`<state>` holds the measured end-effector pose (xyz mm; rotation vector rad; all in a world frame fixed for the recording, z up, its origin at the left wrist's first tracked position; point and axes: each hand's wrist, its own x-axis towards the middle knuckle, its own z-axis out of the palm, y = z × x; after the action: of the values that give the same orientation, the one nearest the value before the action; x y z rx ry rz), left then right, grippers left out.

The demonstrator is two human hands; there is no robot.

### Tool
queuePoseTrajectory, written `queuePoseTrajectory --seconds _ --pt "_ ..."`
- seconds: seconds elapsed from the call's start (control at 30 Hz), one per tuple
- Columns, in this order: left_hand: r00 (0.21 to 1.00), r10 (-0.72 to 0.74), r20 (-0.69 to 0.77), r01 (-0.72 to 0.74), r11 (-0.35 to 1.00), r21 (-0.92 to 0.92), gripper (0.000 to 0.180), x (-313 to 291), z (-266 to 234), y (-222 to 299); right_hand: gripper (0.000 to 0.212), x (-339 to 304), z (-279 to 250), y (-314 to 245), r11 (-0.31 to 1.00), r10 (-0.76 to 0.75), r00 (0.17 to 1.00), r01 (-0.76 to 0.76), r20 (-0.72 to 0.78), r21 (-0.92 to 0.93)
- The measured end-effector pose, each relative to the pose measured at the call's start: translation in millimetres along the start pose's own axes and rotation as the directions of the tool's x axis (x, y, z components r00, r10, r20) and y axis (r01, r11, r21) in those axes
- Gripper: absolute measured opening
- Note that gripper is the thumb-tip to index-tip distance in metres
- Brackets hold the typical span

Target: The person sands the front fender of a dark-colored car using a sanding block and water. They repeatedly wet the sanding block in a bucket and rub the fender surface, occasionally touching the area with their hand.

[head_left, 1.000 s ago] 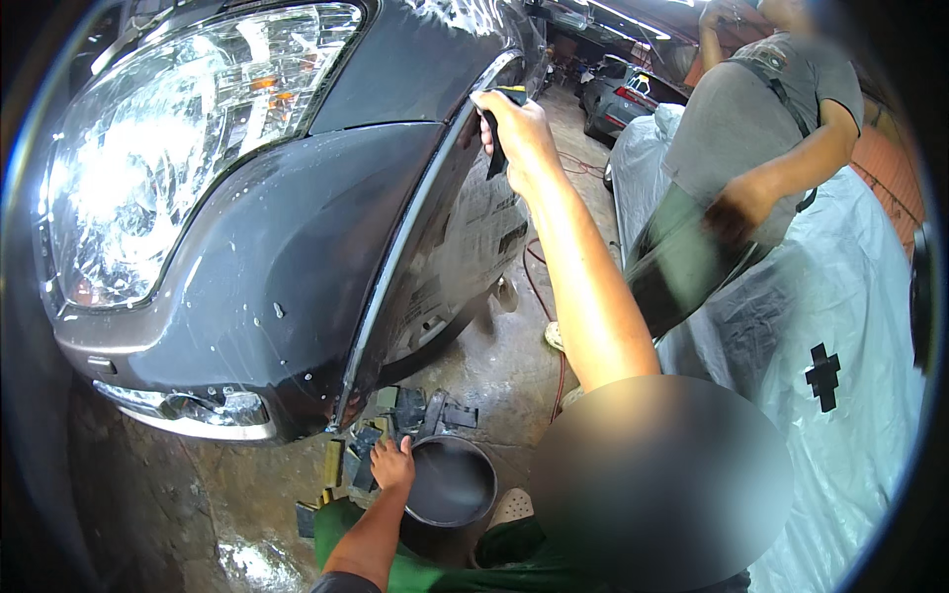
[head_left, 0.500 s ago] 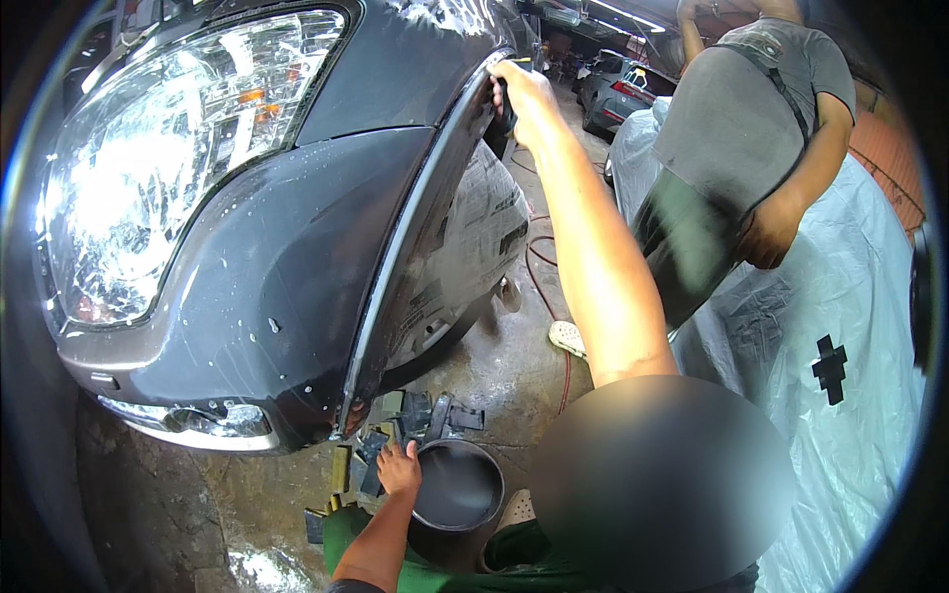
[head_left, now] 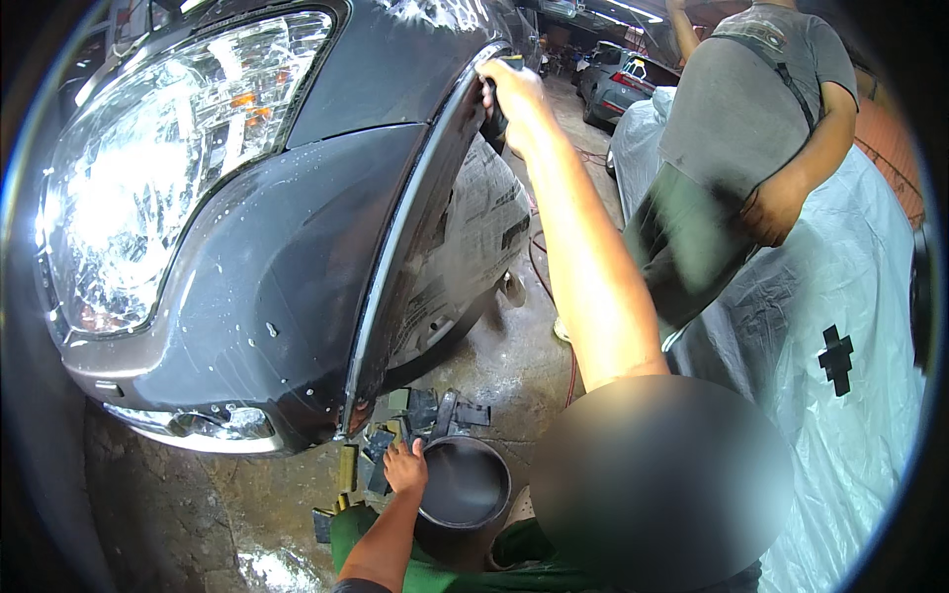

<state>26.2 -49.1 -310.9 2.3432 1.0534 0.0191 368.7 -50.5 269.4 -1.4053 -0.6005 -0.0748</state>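
Observation:
My right hand (head_left: 512,97) is closed at the upper edge of the wheel arch on a dark grey car (head_left: 267,227). Its fingers wrap a small dark pad (head_left: 513,61) with a yellowish edge, mostly hidden by the hand. Low down, my left hand (head_left: 403,468) has its fingers apart, by the left rim of a dark round bucket (head_left: 465,482). Several dark and olive blocks (head_left: 420,405) lie on the floor just past its fingertips. Whether the left hand touches the bucket or a block, I cannot tell.
Printed paper (head_left: 474,217) covers the wheel. A person in grey (head_left: 741,109) stands at the right, beside a car under plastic sheeting (head_left: 791,415). A red hose (head_left: 571,381) runs over the floor. A blurred oval (head_left: 662,479) hides the lower right.
My right hand has shifted slightly up and left along the arch edge. The left hand remains beside the bucket, and the view has moved a little. The standing person's lowered hand has risen slightly.

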Motion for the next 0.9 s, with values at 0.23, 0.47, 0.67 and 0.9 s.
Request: queuePoseTrajectory --seconds 0.23,0.47,0.67,0.9 --pt "0.999 -0.021 -0.034 0.021 1.000 -0.004 0.064 5.6 -4.0 -13.6 0.017 -107.5 33.7 7.5 1.000 -0.014 0.979 0.009 0.205 0.026" --pt "0.995 0.036 -0.090 -0.034 0.999 0.030 0.062 3.4 5.1 -4.8 0.020 -35.9 8.4 -1.6 0.995 -0.096 0.990 0.094 0.108 0.017" --pt "0.999 0.004 -0.034 -0.004 1.000 0.016 0.064 4.8 -0.5 -6.5 0.023 -155.7 37.3 17.6 1.000 -0.007 0.966 0.006 0.259 0.007" --pt "0.997 0.039 -0.067 -0.038 0.999 0.007 0.066 4.0 2.3 -10.8 0.024 -326.7 -9.9 123.9 0.786 0.434 0.573 0.136 0.695 -0.603"
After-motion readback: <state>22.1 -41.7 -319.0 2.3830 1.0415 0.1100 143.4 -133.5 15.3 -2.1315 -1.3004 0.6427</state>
